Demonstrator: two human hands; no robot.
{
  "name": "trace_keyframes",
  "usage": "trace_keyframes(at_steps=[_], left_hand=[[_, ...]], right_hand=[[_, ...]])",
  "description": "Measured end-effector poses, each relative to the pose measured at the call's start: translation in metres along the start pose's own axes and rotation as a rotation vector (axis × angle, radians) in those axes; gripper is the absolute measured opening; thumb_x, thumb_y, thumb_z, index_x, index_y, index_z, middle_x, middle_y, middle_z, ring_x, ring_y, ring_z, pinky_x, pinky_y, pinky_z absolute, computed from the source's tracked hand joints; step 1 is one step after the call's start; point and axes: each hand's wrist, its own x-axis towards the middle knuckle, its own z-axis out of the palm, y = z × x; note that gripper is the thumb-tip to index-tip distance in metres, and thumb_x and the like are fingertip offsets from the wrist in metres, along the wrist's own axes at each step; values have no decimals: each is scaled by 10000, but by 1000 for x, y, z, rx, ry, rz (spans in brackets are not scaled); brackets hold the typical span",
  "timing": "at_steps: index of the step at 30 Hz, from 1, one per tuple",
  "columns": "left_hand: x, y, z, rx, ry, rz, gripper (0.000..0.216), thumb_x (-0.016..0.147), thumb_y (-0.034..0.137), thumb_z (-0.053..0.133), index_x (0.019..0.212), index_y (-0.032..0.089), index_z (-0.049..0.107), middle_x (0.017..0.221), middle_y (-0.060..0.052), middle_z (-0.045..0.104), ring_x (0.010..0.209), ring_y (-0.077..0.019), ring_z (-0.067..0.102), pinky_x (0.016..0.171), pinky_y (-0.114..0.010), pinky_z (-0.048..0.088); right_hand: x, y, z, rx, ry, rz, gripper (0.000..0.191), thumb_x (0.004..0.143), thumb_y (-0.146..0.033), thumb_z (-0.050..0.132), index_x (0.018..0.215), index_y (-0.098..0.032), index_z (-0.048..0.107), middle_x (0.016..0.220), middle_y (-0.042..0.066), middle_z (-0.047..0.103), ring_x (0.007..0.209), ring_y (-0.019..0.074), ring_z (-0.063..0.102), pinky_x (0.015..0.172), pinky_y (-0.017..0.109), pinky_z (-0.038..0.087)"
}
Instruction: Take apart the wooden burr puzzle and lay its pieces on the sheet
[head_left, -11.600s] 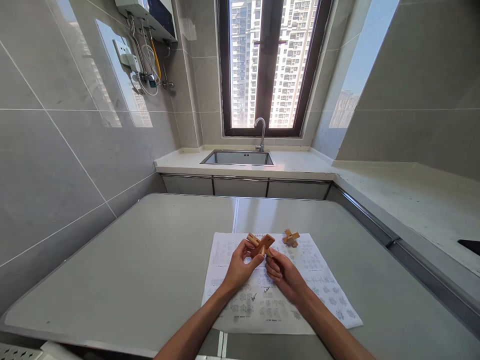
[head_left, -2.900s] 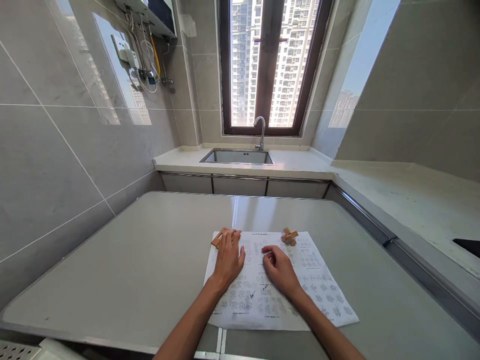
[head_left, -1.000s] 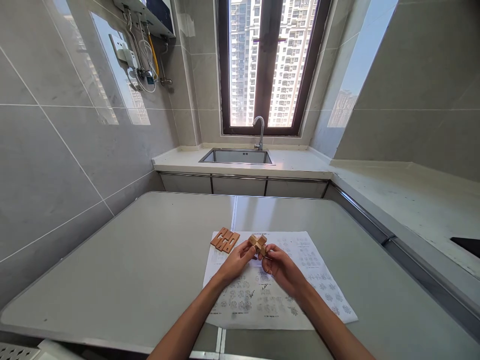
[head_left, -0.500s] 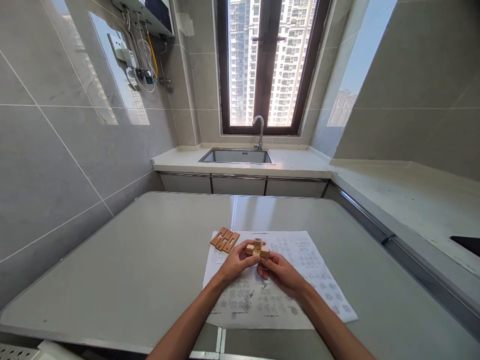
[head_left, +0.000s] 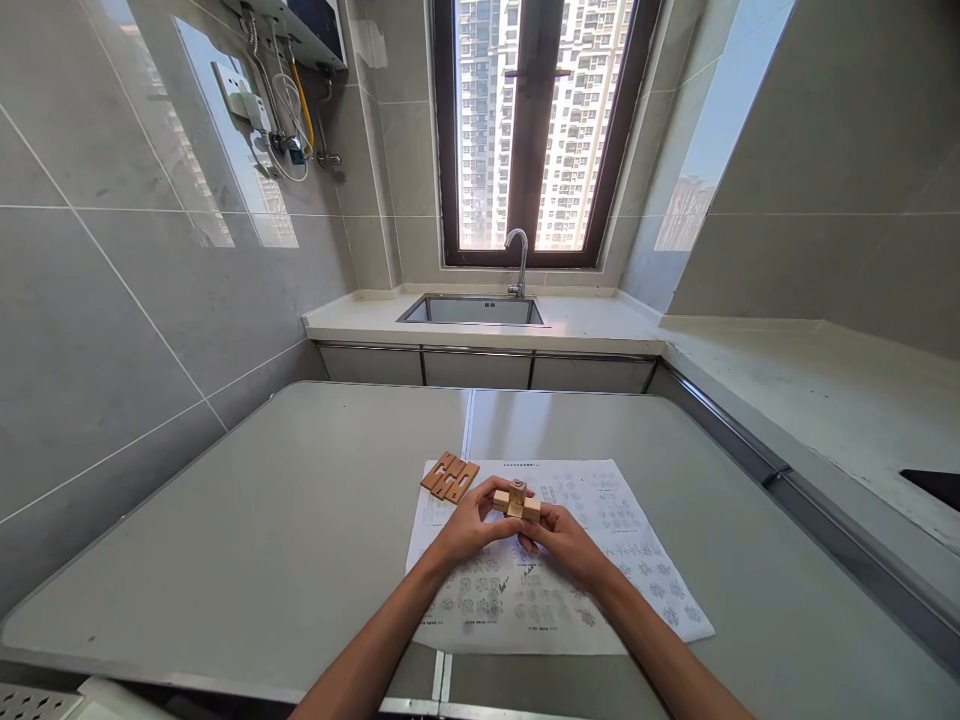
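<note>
A light wooden burr puzzle [head_left: 517,500], made of interlocking blocks with one block standing upright, is held between both hands above a printed sheet. My left hand [head_left: 480,522] closes on its left side, thumb along the lower front. From the right, my right hand [head_left: 559,540] pinches it, with some fingers curled underneath. Several flat reddish-brown wooden pieces with cut-outs [head_left: 450,477] lie side by side just beyond my left hand, partly on the sheet. The paper sheet [head_left: 637,560] carries rows of small diagrams and a few handwritten marks; my hands and forearms cover part of it.
The pale table [head_left: 262,540] spreads around the sheet, with a seam down its middle. Beyond it are a counter with a sink [head_left: 472,312] and a faucet [head_left: 519,262] under a window. A white counter [head_left: 825,400] runs along the right.
The puzzle has shifted very slightly right and turned a little in my hands. My right fingers have moved closer in beneath it, and my left thumb reaches a bit further right.
</note>
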Motion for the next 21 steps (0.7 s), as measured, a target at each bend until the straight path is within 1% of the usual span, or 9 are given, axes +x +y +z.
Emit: trace_keyframes(at_steps=[2, 4, 7, 9, 12, 15, 18, 21], left_hand=[[-1, 2, 0, 33, 27, 11, 505, 760, 491, 845, 1146, 213, 676, 1234, -124, 702, 1183, -318, 643, 1048, -450, 482], [-2, 3, 1, 84, 65, 21, 492, 756, 453, 856, 1141, 217, 661, 1205, -114, 703, 1158, -300, 650, 1048, -440, 479], [-2, 3, 4, 185, 138, 44, 466, 741, 382, 872, 1105, 209, 637, 1189, -104, 692, 1133, -276, 653, 1039, -418, 485], [-2, 3, 7, 242, 192, 68, 454, 734, 342, 876, 1087, 204, 625, 1183, -102, 685, 1119, -268, 653, 1026, -408, 494], [-3, 2, 9, 293, 228, 91, 450, 730, 314, 876, 1084, 206, 619, 1155, -91, 689, 1085, -259, 661, 1006, -406, 504], [-3, 4, 10, 325, 242, 104, 449, 719, 311, 882, 1072, 209, 624, 1152, -88, 695, 1077, -263, 665, 994, -406, 509], [-3, 6, 10, 345, 258, 107, 444, 718, 332, 880, 1067, 212, 632, 1153, -92, 702, 1075, -269, 669, 983, -408, 514], [-2, 7, 10, 357, 275, 106, 442, 716, 353, 878, 1061, 216, 636, 1145, -90, 708, 1065, -271, 671, 978, -413, 514]], right_hand=[[0, 0, 0, -24, 23, -16, 422, 838, -599, 743, 820, -180, 703, 606, -22, 540, 586, 139, 446, 601, 282, 370], [0, 1, 0, -26, 62, -29, 387, 833, -569, 761, 871, -186, 720, 618, -27, 545, 586, 137, 449, 594, 277, 377], [3, 8, 0, 4, 152, -31, 366, 791, -504, 816, 974, -200, 727, 699, -22, 598, 598, 130, 457, 577, 262, 383], [6, 14, -1, 18, 199, -27, 371, 772, -470, 833, 1008, -206, 725, 739, -18, 628, 601, 125, 461, 571, 254, 383], [7, 20, -2, 21, 216, -29, 379, 769, -461, 824, 1030, -203, 729, 749, -13, 650, 593, 125, 470, 565, 253, 387], [7, 20, -3, -8, 225, -56, 382, 782, -458, 809, 1053, -199, 734, 721, -12, 647, 602, 137, 499, 580, 262, 403], [6, 19, -4, -76, 244, -76, 391, 798, -475, 795, 1069, -198, 738, 626, -36, 589, 591, 157, 525, 612, 283, 419], [5, 17, -5, -122, 255, -84, 418, 801, -510, 786, 1074, -197, 739, 581, -47, 557, 581, 170, 538, 619, 291, 415]])
